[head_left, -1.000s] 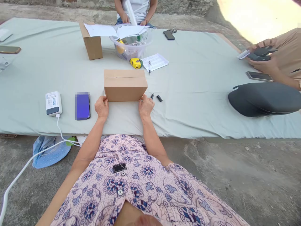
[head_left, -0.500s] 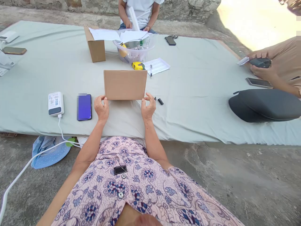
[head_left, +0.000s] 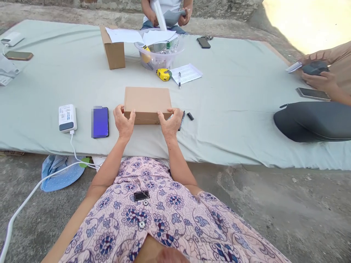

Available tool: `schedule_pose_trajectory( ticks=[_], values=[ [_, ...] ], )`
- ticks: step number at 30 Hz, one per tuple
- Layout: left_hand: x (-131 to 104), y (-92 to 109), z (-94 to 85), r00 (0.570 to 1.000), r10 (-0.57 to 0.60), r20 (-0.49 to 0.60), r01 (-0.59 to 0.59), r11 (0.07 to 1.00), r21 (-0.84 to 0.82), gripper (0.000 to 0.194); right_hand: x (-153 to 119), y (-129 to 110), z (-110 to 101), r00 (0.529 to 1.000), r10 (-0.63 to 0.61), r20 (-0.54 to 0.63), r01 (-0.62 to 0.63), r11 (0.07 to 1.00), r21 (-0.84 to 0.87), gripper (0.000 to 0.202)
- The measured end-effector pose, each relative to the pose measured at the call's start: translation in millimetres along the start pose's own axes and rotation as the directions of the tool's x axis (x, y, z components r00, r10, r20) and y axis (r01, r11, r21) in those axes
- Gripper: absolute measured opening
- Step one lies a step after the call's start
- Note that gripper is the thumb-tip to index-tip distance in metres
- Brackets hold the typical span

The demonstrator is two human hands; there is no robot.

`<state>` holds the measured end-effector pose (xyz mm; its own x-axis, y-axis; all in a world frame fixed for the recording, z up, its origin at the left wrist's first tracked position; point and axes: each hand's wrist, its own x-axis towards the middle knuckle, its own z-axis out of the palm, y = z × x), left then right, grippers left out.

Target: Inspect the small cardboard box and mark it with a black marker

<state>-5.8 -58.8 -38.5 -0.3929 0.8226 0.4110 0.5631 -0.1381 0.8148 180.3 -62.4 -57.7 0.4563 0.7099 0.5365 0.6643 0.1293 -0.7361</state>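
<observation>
A closed brown cardboard box lies on the cloth-covered table in front of me, its long front side facing me. My left hand grips its left front corner, thumb on the front side. At the right front corner, my right hand holds the box the same way. A dark pen-like item is partly hidden beside my right hand, and a small black cap lies just right of it.
Beyond the box are a yellow tape measure, printed paper, a plastic basket and an upright carton. Left are a phone and power bank; right, a black case. Two people sit around the table.
The box has tipped down from showing one upright face to lying with its top and front side visible. My hands have moved up around its front corners. The person opposite has raised a grey item.
</observation>
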Motion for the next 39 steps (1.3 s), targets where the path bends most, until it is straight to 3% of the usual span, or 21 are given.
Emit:
schedule_pose_trajectory(
  ticks=[5, 10, 16, 21, 24, 28, 33, 36, 39],
  values=[
    [-5, 13, 13.5, 1.0, 0.026, -0.005, -0.025, 0.991, 0.129, 0.079, -2, -17, 10, 0.997, 0.052, 0.055, -0.046, 0.992, -0.119, 0.064],
    [-6, 14, 21.8, 1.0, -0.008, 0.013, 0.005, 0.987, 0.163, 0.094, 0, -17, 11, 0.995, 0.07, 0.07, -0.061, 0.991, -0.122, 0.065],
    [-4, 3, 17.7, 0.998, 0.056, 0.026, -0.058, 0.993, 0.105, 0.082, 3, -2, 2, 0.994, 0.019, 0.108, -0.021, 1.0, 0.021, 0.043],
    [-2, -12, 9.9, 0.988, 0.156, 0.012, -0.155, 0.987, -0.04, 0.058, 4, 11, -1, 0.991, 0.104, 0.083, -0.124, 0.948, 0.292, 0.034],
    [0, -24, 8.1, 0.993, 0.118, 0.003, -0.116, 0.98, -0.161, 0.053, 5, 17, 0, 0.985, 0.15, 0.08, -0.17, 0.878, 0.447, 0.036],
    [3, -38, 9.7, 0.999, 0.049, -0.024, -0.054, 0.949, -0.31, 0.062, 4, 23, 5, 0.98, 0.18, 0.081, -0.195, 0.806, 0.559, 0.04],
    [3, -52, 8.3, 0.998, 0.054, -0.016, -0.056, 0.961, -0.269, 0.064, 3, 28, 11, 0.971, 0.219, 0.091, -0.227, 0.747, 0.625, 0.046],
    [2, -56, 4.6, 0.999, 0.04, 0.029, -0.033, 0.98, -0.196, 0.058, 1, 33, 11, 0.971, 0.209, 0.114, -0.235, 0.777, 0.583, 0.048],
    [3, -57, 0.2, 0.997, -0.005, 0.078, 0.017, 0.989, -0.148, 0.048, -3, 37, 7, 0.948, 0.241, 0.21, -0.314, 0.827, 0.467, 0.05]
  ],
)
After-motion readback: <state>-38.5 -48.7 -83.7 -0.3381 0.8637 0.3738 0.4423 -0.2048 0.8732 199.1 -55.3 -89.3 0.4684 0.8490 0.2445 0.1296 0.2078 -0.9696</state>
